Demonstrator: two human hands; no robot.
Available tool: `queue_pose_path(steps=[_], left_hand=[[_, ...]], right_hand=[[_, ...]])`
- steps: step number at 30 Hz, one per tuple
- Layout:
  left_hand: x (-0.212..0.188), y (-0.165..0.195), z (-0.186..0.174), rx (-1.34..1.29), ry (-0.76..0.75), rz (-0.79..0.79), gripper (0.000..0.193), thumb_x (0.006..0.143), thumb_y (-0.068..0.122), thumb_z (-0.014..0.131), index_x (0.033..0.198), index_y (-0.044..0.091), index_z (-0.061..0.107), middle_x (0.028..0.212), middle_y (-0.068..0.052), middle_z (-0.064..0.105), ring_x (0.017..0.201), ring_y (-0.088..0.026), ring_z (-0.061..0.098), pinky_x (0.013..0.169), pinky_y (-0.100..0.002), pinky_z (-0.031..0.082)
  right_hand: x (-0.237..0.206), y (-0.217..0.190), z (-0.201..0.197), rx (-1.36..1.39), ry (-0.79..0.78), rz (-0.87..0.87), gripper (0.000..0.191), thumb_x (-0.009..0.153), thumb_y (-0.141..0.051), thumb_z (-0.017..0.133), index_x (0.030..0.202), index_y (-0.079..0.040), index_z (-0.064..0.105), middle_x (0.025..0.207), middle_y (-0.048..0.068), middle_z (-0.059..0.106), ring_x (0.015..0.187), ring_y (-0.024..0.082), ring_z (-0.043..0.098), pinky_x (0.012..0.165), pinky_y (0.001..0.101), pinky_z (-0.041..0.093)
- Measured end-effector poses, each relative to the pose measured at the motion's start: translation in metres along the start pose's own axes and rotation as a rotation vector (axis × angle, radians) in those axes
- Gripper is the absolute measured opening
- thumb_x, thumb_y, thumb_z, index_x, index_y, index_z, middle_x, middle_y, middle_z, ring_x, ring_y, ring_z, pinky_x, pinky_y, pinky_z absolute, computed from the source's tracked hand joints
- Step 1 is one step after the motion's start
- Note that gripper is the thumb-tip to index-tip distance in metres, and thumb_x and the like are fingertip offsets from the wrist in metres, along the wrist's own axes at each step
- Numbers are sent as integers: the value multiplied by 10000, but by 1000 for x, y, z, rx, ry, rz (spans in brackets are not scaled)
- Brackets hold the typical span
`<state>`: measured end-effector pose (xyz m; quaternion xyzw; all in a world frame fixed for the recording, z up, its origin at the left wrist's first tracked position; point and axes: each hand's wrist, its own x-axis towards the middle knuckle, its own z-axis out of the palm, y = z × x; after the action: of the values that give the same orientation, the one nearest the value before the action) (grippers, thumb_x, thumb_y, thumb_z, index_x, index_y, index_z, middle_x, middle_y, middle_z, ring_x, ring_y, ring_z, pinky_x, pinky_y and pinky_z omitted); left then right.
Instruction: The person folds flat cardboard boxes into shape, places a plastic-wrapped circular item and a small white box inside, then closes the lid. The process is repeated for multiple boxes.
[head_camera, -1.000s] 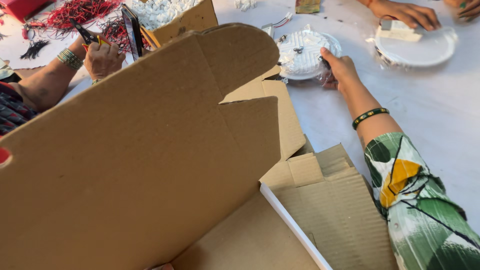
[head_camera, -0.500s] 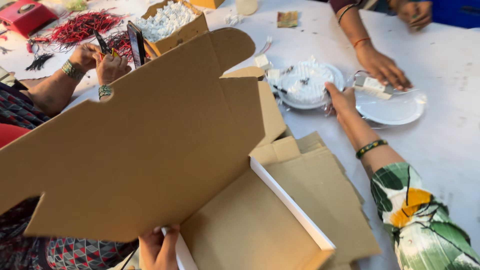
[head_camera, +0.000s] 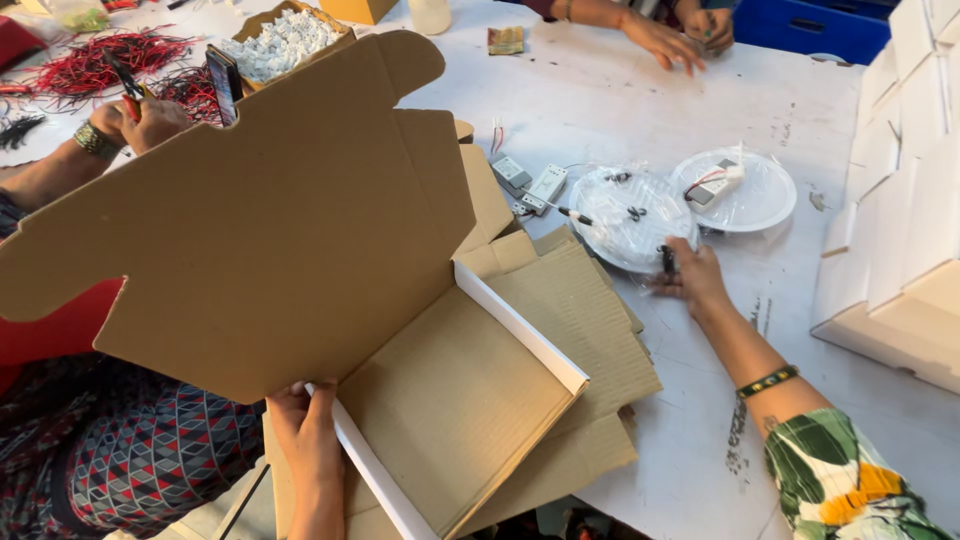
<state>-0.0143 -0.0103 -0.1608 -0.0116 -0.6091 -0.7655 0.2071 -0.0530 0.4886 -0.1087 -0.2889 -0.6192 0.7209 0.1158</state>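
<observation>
Open cardboard mailer box (head_camera: 440, 400) at near edge of white desk (head_camera: 620, 90), lid flap up and tilted left, resting on a stack of flat cardboard sheets (head_camera: 590, 330). Likely light and stiff across the panels but floppy at the folds; best gripped at the white front wall or a corner, not the flap. Left hand (head_camera: 310, 440) closed on the box's near rim, thumb inside. Right hand (head_camera: 690, 280) stretched out, fingers narrowed around a small dark clip at the edge of a round white lamp disc in clear wrap (head_camera: 630, 215); wrap probably slippery, disc rigid, likely breakable. Second disc (head_camera: 745, 195) just beside it. Stacked white boxes (head_camera: 900, 200) crowding right. Small white driver units (head_camera: 535, 185) with wires between flap and disc. Raised flap hiding much of the left desk.
</observation>
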Motion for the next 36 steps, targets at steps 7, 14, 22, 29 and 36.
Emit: queue_pose_path(steps=[7,14,22,29,36], left_hand=[[3,5,6,16,-18,19,342,914,-48,605,1231,30,501,1103,-37,614,1026,-116,579,887,-274,449],[8,-8,8,9,1,58,303,925,-27,635,1193,30,504,1060,-53,596,966,-124,562,814,-276,455],[10,-3,19,131,18,124,182,1036,131,629,1170,53,533,1024,-6,579,936,-100,539,821,-260,456],[12,6,27,217,32,184,141,1069,156,622,1153,64,554,976,13,544,895,-86,496,796,-254,433],[9,17,30,137,60,-1,266,1082,299,531,1230,77,531,985,22,541,905,-74,491,800,-247,419]], right_hand=[[-20,12,-49,457,7,20,517,876,-180,673,1341,-2,535,1152,88,663,946,217,703,708,394,599],[-51,-29,-41,803,-306,-64,566,877,-236,642,1392,-10,580,1286,119,705,1060,265,722,805,372,594],[-99,-51,22,657,-606,-59,458,975,-106,617,1399,43,530,1264,136,650,1156,259,687,971,368,576],[-137,-56,73,781,-1122,261,555,923,-115,619,1443,68,556,1136,183,705,994,270,725,871,382,615],[-113,-30,105,162,-1014,-138,588,944,-191,657,1438,111,553,1059,91,662,915,133,636,844,282,541]])
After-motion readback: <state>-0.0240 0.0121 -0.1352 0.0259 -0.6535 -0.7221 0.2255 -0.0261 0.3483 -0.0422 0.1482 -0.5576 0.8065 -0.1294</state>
